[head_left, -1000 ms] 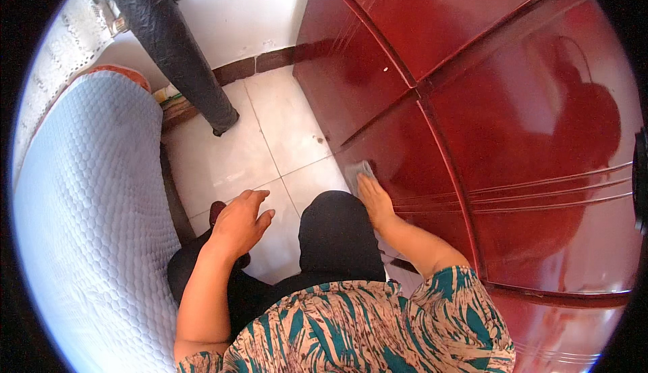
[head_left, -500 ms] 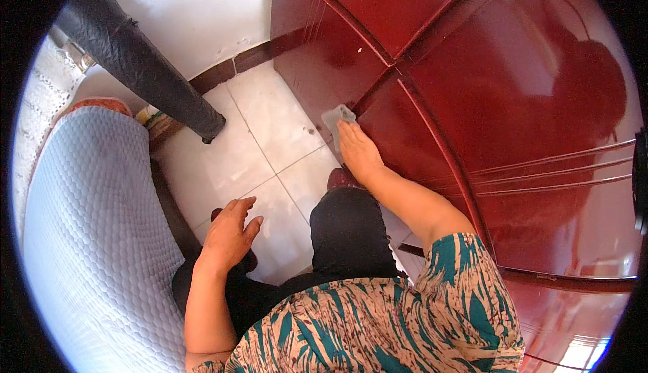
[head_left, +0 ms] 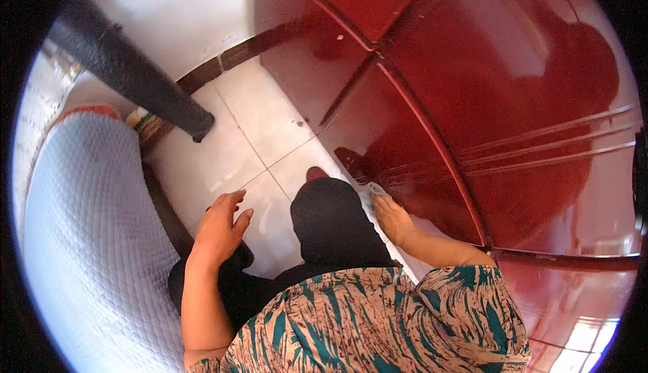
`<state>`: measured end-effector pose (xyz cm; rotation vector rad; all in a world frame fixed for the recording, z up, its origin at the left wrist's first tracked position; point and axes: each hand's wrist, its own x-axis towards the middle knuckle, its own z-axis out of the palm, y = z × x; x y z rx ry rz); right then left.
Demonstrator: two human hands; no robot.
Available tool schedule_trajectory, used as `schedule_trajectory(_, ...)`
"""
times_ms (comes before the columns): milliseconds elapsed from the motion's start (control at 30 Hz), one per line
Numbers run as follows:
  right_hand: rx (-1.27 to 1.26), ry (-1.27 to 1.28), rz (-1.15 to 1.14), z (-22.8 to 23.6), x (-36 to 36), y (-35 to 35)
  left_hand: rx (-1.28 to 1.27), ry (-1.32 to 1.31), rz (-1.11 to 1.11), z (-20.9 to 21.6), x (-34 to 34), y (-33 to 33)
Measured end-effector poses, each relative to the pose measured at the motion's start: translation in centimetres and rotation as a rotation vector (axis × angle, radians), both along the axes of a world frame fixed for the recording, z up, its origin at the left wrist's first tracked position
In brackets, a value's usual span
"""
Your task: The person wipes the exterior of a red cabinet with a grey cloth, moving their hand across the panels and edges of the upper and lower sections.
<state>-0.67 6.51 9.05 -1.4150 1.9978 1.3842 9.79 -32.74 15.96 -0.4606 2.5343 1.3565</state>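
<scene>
Right hand [head_left: 395, 222] low by the glossy red cabinet [head_left: 513, 103], fingers straight and together over a pale cloth [head_left: 375, 189]; whether they pinch it, cannot tell. Cloth shows past the fingertips, near the cabinet's lower edge, right of the bent knee [head_left: 329, 214]. Left hand [head_left: 220, 230] empty, fingers loosely spread above the tiled floor [head_left: 233, 147]. Best handling, likely: cloth flat, pressure light and even, knuckles clear of the raised trim [head_left: 437, 137].
</scene>
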Motion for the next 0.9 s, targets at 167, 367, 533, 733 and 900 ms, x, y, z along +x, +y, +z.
schedule_trajectory(167, -0.135, -0.078, -0.054, -1.0, 2.7, 2.3, 0.004, -0.021, 0.006, -0.6, 0.5, -0.1)
schedule_trajectory(367, -0.288, 0.066, -0.078, -2.4, -0.1, -2.2, -0.037, -0.067, 0.016, -2.7, 1.3, -1.7)
schedule_trajectory(533, -0.375, 0.127, -0.194, -1.9, -3.4, -7.9, -0.078, -0.149, 0.024, -4.1, 1.7, -2.7)
schedule_trajectory(733, -0.281, 0.2, -0.04, -2.7, -3.6, -7.2, -0.069, -0.11, -0.01, -4.6, 1.5, -2.4)
schedule_trajectory(900, -0.154, 0.13, 0.025, -1.0, -0.6, -1.0, -0.029, -0.091, -0.015, -4.4, 0.8, -1.5)
